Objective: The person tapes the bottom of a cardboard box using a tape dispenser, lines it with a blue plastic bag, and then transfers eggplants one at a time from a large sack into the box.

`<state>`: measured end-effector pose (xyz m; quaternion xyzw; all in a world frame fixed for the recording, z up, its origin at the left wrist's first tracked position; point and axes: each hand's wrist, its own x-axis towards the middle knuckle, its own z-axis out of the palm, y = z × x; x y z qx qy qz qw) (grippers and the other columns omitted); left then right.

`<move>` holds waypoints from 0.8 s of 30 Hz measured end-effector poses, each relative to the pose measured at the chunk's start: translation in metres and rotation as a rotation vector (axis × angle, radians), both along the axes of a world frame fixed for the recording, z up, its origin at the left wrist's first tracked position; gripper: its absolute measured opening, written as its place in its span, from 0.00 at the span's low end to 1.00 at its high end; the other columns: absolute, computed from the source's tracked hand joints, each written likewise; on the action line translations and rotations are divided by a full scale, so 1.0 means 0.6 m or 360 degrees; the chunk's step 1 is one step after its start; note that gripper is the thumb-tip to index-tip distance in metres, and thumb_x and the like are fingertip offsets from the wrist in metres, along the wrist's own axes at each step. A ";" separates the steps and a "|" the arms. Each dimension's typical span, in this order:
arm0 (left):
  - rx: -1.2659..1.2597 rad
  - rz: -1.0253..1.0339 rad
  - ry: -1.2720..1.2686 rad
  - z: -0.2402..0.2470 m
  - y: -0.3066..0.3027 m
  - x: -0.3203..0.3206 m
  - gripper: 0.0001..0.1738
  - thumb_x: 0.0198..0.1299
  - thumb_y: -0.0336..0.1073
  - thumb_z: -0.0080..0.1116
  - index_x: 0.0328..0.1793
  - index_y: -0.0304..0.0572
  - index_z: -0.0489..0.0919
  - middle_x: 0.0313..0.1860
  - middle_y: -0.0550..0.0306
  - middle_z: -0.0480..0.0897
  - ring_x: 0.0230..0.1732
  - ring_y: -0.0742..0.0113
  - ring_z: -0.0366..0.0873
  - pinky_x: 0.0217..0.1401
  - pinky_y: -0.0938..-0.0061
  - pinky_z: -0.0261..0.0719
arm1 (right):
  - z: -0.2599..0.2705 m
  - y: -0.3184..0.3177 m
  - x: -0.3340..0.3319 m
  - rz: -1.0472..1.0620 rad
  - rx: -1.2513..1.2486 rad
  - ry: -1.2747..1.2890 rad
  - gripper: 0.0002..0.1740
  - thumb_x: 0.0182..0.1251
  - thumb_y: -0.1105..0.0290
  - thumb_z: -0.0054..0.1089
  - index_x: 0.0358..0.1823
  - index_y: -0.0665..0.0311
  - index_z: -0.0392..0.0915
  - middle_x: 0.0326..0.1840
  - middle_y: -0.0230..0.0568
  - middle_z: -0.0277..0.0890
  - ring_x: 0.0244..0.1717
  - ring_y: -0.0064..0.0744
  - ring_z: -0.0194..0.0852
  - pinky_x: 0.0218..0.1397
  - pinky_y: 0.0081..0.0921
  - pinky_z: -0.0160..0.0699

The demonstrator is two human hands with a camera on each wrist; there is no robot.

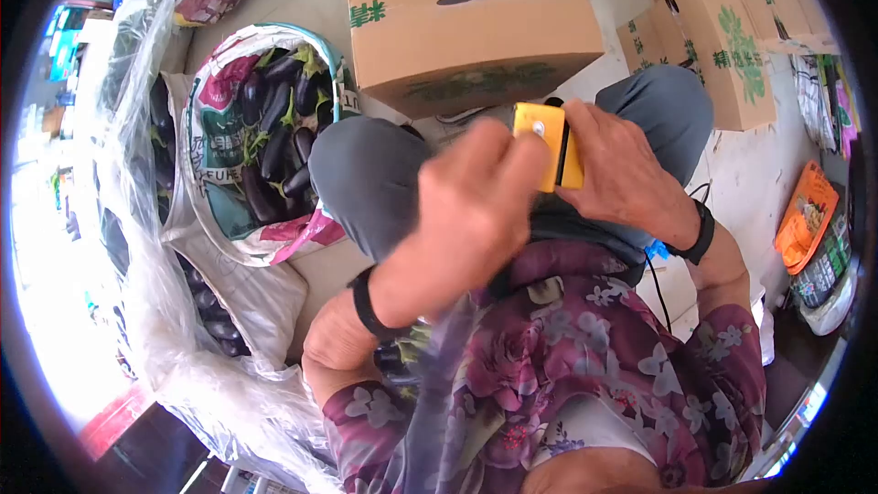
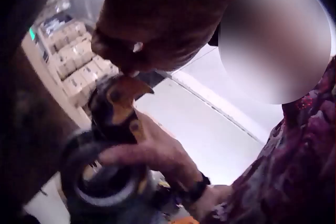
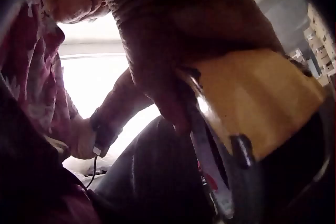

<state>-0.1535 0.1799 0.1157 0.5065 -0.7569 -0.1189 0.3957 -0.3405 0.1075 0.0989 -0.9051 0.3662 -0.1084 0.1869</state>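
Observation:
A yellow packing tape dispenser is up in front of the person's lap in the head view. My right hand grips it from the right, thumb along its near side. My left hand, blurred by motion, has curled fingers right at the dispenser's left edge; I cannot tell whether they pinch tape. In the left wrist view a round tape roll shows at the lower part of the dispenser. The dispenser's yellow side fills much of the right wrist view. Beyond it stands a printed cardboard box.
Left of the knees, a round-mouthed woven bag holds purple eggplants. Clear plastic sheeting drapes along the left. More cartons stand at the back right. An orange packet lies at the far right.

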 end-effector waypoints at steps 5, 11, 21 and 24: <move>-0.0275 -0.0247 0.0315 0.043 0.017 0.018 0.09 0.46 0.20 0.60 0.36 0.32 0.78 0.30 0.51 0.79 0.22 0.66 0.74 0.26 0.74 0.73 | -0.056 0.008 -0.003 -0.0201 0.0509 0.0234 0.38 0.49 0.62 0.73 0.57 0.70 0.62 0.42 0.61 0.77 0.44 0.63 0.79 0.44 0.48 0.78; 0.0222 0.0037 0.1209 0.086 0.037 0.065 0.09 0.52 0.20 0.63 0.41 0.36 0.80 0.32 0.52 0.81 0.27 0.64 0.77 0.32 0.74 0.76 | -0.049 0.000 -0.001 -0.0223 0.0539 -0.0107 0.41 0.45 0.56 0.77 0.56 0.67 0.63 0.40 0.61 0.78 0.44 0.65 0.78 0.46 0.49 0.77; -0.0248 0.0169 0.1284 0.112 0.065 0.118 0.12 0.61 0.35 0.62 0.38 0.38 0.70 0.26 0.57 0.70 0.23 0.74 0.65 0.24 0.79 0.63 | -0.034 0.014 -0.005 -0.0210 0.0614 -0.0312 0.44 0.43 0.55 0.80 0.56 0.68 0.64 0.42 0.58 0.80 0.46 0.62 0.80 0.49 0.45 0.80; 0.0206 0.0878 0.1446 0.098 0.092 0.156 0.06 0.58 0.27 0.63 0.40 0.38 0.78 0.30 0.66 0.78 0.28 0.82 0.71 0.29 0.84 0.69 | -0.039 0.024 -0.019 -0.0211 0.0700 -0.0325 0.43 0.42 0.60 0.81 0.57 0.68 0.65 0.44 0.56 0.80 0.49 0.60 0.79 0.51 0.42 0.80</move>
